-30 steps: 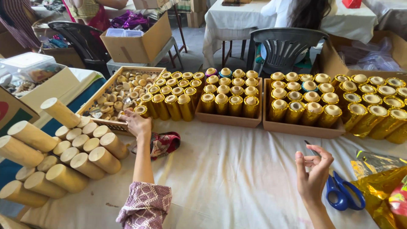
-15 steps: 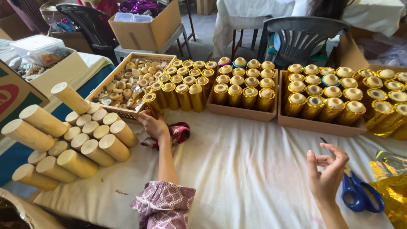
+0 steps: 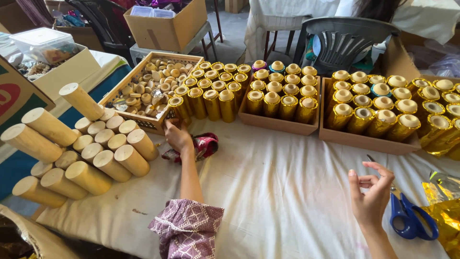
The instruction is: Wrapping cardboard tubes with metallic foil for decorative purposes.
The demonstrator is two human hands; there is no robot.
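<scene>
Left hand [image 3: 177, 136] reached to tray [image 3: 125, 91] front edge, fingers curled loosely, grip not discernible | touched red cloth [image 3: 203, 145] just below tray | right hand [image 3: 371, 192] raised empty, fingers half spread, well right of tray, beside blue scissors [image 3: 407, 216] | wooden cylinders [image 3: 81, 153] stacked left of tray | gold rolls [image 3: 211, 100] right of tray.

Left arm stretched forward toward 12 o'clock, patterned sleeve [image 3: 187, 230] bunched at the elbow, forearm bare. Left hand [image 3: 177, 135] palm down at full reach, back of hand up, fingers curled under and hidden at the tips; can't tell what the grip is doing. Right hand [image 3: 371, 194] at 4 o'clock, raised off the surface, wrist bent up, palm facing left. Fingers loosely spread and bent, thumb up, holding nothing. Hands well apart.
</scene>
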